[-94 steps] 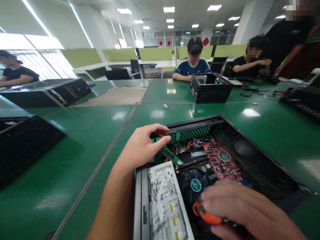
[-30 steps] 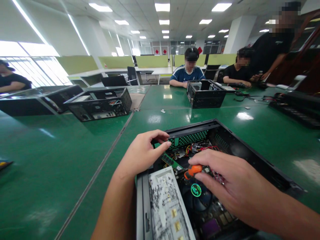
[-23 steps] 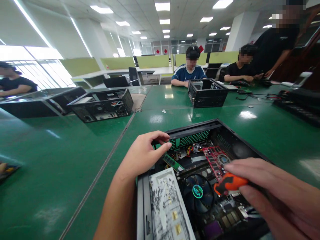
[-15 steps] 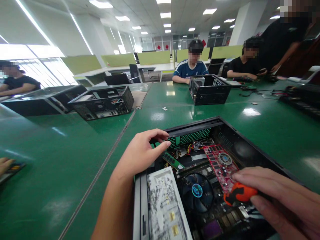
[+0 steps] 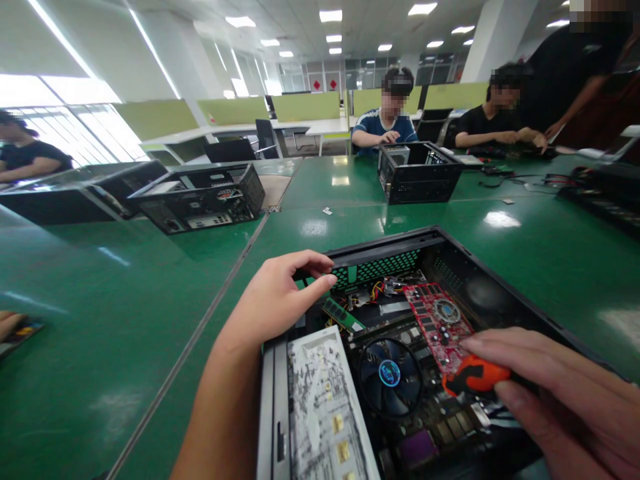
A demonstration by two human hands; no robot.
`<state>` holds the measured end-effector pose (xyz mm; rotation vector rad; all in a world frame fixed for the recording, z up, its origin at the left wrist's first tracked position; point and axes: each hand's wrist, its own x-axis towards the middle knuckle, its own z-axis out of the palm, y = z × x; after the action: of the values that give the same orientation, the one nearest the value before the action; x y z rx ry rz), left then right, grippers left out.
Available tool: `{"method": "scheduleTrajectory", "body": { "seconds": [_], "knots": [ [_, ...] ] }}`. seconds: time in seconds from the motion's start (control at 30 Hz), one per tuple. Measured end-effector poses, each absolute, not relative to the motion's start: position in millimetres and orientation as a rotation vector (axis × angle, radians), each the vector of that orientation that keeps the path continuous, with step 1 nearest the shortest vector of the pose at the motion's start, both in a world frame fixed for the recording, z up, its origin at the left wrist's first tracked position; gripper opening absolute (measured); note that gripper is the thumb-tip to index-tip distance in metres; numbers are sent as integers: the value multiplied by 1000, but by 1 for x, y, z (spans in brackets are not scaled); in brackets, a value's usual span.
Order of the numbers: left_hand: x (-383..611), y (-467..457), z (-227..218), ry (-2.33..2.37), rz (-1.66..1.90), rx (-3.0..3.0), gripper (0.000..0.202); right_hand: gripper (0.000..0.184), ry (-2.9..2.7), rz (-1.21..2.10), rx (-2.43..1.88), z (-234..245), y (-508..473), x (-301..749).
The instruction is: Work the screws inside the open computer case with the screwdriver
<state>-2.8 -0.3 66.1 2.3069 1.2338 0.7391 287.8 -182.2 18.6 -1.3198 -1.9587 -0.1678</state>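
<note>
An opened computer case [image 5: 505, 280] lies in front of me with its inside facing up. My left hand [image 5: 280, 293] grips its far left corner, thumb inside and fingers over the rim. In my right hand [image 5: 545, 380] is an orange-and-black screwdriver [image 5: 477, 375], held above the case's right part; its shaft is hidden. Just beyond the handle lies a red graphics card [image 5: 435, 320] with a small fan. Inside the case are also a round black cooling fan [image 5: 390, 377], a green memory stick [image 5: 343, 315] near my left thumb, and a scuffed silver drive [image 5: 320, 393].
The case rests on a green table [image 5: 200, 280]. Across it stand a second black case [image 5: 417, 173] and another [image 5: 200, 200] at the left. Cables [image 5: 520, 180] lie at the far right. Several people sit or stand around; a co-worker's hand [image 5: 11, 327] shows at the left edge.
The view has shifted slightly, so the case sits a little further left and higher. Both my hands keep their hold. Across the table, the person in blue has raised a hand above the far case.
</note>
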Motion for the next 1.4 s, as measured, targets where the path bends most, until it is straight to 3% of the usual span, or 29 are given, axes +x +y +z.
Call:
{"method": "scheduleTrajectory", "body": {
  "seconds": [0.3,0.47,0.77,1.07,1.4],
  "knots": [
    [-2,0,66,1237,746,2316,25,29,-1935,-161,-1322,19,-184,285],
    [-2,0,66,1234,745,2311,25,21,-1887,-85,-1213,23,-181,278],
    [-2,0,66,1242,746,2315,27,36,-2081,-83,-1259,11,-183,293],
    [-3,-1,69,1235,732,2320,29,30,-2015,-38,-1093,31,-175,272],
    [-4,-2,68,1217,730,2323,28,44,-2091,-135,-1180,31,-182,281]
  ]
}}
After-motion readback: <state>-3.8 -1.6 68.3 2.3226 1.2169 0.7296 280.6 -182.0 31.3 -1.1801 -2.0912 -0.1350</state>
